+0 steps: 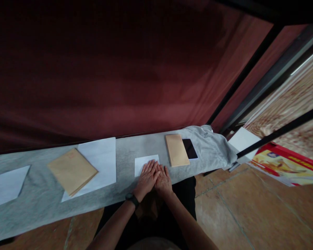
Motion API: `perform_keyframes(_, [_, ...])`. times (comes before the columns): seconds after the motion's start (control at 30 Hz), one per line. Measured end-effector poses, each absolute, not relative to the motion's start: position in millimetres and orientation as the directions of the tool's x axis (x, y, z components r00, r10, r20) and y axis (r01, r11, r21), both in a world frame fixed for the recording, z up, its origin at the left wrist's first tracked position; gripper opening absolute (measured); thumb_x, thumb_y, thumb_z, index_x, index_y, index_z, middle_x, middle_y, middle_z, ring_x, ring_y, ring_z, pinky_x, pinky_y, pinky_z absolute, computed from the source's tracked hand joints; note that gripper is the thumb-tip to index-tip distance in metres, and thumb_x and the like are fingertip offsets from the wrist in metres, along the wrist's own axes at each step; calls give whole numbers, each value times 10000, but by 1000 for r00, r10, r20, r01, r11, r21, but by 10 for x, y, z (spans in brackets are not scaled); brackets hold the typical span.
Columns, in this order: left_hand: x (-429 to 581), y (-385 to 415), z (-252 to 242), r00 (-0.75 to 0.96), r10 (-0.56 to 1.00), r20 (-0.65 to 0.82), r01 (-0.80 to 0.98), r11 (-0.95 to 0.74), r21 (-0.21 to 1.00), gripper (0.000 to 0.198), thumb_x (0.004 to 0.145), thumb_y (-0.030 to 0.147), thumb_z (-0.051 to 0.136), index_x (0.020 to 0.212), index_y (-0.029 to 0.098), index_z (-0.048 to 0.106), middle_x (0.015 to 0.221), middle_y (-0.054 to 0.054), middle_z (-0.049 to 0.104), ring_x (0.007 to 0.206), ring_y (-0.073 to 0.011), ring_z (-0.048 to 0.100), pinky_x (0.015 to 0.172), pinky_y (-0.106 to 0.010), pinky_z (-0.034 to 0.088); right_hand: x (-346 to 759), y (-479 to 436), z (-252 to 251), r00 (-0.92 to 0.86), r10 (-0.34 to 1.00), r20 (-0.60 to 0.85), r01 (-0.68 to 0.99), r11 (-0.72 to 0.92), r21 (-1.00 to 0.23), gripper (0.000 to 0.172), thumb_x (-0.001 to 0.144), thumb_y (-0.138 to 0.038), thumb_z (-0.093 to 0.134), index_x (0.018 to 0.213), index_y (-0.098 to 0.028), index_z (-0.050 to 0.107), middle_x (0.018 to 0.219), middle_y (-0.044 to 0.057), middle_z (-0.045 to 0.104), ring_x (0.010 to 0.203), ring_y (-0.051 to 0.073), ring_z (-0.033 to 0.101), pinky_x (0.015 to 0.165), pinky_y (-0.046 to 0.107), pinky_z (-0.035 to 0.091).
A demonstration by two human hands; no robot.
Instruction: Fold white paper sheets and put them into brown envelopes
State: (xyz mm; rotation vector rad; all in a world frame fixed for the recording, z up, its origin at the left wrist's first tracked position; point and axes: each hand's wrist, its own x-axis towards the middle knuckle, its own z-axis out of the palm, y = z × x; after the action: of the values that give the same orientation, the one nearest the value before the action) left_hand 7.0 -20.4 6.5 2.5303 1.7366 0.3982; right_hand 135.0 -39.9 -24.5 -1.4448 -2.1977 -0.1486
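Observation:
My left hand point(147, 177), with a dark watch on its wrist, lies flat with fingers stretched out over a small white sheet of paper point(142, 164), perhaps folded. My right hand point(163, 180) rests against it at the paper's lower right corner, also flat, and the two hands touch and partly overlap. Neither holds anything; the hands cover the lower right of the paper. To the right lies a narrow brown envelope point(177, 151), or a small stack of them. A dark-screened phone or tablet point(191, 149) sits just beside it, partly covered along its left edge.
Grey cloth point(130, 147) covers the long narrow table. On the left are brown envelopes point(71, 172) on large white sheets point(104, 156), and more white paper point(6, 184). A dark red curtain point(106, 86) hangs behind. Black poles and a red-yellow box point(289, 165) stand right.

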Motion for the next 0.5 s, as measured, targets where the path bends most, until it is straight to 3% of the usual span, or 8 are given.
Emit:
perform_keyframes(0.13, [-14, -131, -18, 345, 925, 159, 906, -373, 199, 575, 1038, 393, 288, 1555, 149, 350, 1608, -107, 393, 1511, -215, 310, 1237, -462, 276, 1342, -400, -235, -312, 846, 432, 890, 420, -180, 498, 1013, -245, 443, 1489, -103, 475, 1519, 130, 504, 1414, 267, 457, 1218, 475, 272])
perform_keyframes(0.33, [-269, -125, -65, 195, 962, 192, 966, -222, 131, 599, 1021, 376, 295, 1541, 89, 367, 1602, -173, 376, 1519, -272, 292, 1230, -503, 266, 1356, -389, -190, -271, 881, 388, 889, 384, -251, 474, 1045, -347, 423, 1447, -122, 533, 1502, 110, 524, 1376, 264, 504, 1212, 448, 269])
perform_keyframes(0.5, [-392, -133, -56, 183, 963, 200, 972, -208, 112, 598, 1011, 360, 303, 1539, 87, 372, 1594, -179, 390, 1513, -287, 303, 1218, -506, 284, 1274, -246, -36, -272, 922, 276, 878, 355, -321, 464, 1064, -366, 383, 1428, -141, 558, 1484, 102, 547, 1381, 259, 503, 1196, 450, 297])
